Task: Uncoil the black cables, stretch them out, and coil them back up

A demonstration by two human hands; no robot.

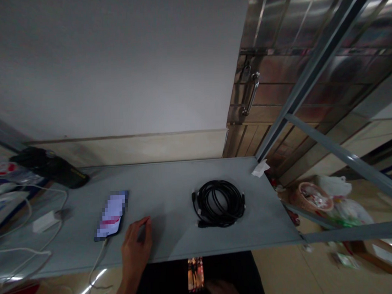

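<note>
The left hand [137, 243] was over the grey flat surface [173, 238], near its front edge. Just left of it lay the black rectangular phone [111, 216]; farther left, the white oblong adapter [46, 221]; behind that, the black cylindrical bottle [60, 169]. The coiled black cable [233, 207] lay right of the left hand, ahead of the right hand [222, 288], which was below the front edge. The crumpled white paper [260, 168] was farther right, at the back corner.

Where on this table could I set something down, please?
The widest bare patch of table lies between the phone and the coiled black cable, beside the left hand. A narrower one lies right of that cable, nearer than the white scrap. The left end is crowded: black bottle, white adapter, pale cords.
</note>
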